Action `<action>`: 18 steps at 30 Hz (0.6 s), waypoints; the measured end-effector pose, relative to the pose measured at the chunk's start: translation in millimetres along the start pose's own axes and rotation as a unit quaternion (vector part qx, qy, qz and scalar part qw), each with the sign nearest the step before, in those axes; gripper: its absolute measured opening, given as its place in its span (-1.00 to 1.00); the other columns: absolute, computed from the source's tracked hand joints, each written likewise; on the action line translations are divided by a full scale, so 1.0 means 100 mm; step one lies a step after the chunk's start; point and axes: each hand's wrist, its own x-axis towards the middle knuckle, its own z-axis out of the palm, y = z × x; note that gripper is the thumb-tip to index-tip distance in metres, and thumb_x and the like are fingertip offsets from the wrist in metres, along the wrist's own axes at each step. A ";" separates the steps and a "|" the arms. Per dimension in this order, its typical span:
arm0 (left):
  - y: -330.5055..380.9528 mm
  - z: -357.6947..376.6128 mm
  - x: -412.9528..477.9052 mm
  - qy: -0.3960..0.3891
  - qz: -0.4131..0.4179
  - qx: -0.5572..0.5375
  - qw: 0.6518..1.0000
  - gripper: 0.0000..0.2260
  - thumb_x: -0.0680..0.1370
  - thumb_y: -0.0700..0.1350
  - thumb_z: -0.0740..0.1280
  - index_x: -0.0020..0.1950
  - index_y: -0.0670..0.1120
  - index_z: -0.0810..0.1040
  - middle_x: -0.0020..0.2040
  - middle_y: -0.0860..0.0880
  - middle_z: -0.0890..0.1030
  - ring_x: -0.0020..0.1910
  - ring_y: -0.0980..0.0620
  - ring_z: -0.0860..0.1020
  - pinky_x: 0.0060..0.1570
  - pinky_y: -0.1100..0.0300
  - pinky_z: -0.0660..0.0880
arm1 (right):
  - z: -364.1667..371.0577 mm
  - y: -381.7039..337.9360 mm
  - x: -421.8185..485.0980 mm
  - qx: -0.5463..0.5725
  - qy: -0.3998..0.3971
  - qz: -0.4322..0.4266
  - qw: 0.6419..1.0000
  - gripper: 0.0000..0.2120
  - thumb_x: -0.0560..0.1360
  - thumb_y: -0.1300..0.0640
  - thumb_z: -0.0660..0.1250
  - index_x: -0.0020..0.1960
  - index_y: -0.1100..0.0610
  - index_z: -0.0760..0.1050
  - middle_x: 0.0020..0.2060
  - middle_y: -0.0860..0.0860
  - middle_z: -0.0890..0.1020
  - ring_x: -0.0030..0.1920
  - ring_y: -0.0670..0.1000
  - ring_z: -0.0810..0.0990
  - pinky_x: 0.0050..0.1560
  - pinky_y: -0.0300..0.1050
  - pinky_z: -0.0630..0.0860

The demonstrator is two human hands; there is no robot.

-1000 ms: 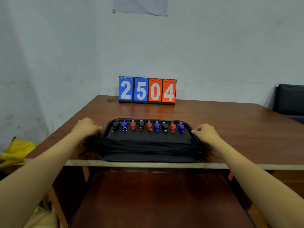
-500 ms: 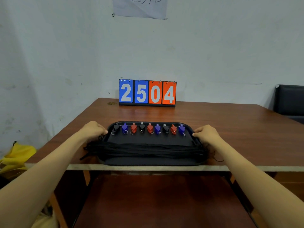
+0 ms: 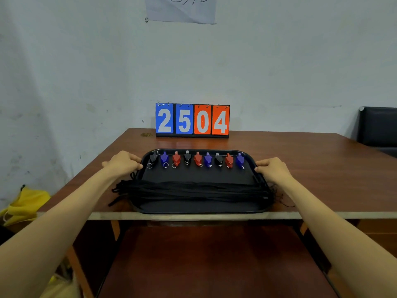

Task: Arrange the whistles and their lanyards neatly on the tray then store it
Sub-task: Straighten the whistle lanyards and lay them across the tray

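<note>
Holding the tray (image 3: 193,209) by both ends, right at the near edge of the bench (image 3: 318,166).
Got the left hand (image 3: 123,164) curled over the left rim and the right hand (image 3: 274,171) curled over the right one. Nine whistles (image 3: 197,159) lined up along the tray's far side, with the black lanyards (image 3: 193,189) bundled across the near half, spilling past both rims. Scoreboard (image 3: 192,121) reading 2504 further back.

Lanyards (image 3: 193,190) hide a band of the tray (image 3: 193,175); the black chair (image 3: 379,127) is cropped.

1 head view, forward-down, near tray (image 3: 193,175).
</note>
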 end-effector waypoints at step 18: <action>-0.19 -0.32 -0.85 -0.022 0.046 -0.064 0.997 -0.80 0.44 -0.02 0.40 0.05 0.08 0.65 0.16 0.00 0.62 0.26 -0.09 0.46 0.37 -0.13 0.24 | -0.53 0.13 -1.09 0.056 0.014 -0.034 0.998 -0.79 0.49 0.23 0.32 0.09 0.12 0.64 0.08 0.05 0.65 -0.03 0.03 0.54 -0.05 -0.12 0.44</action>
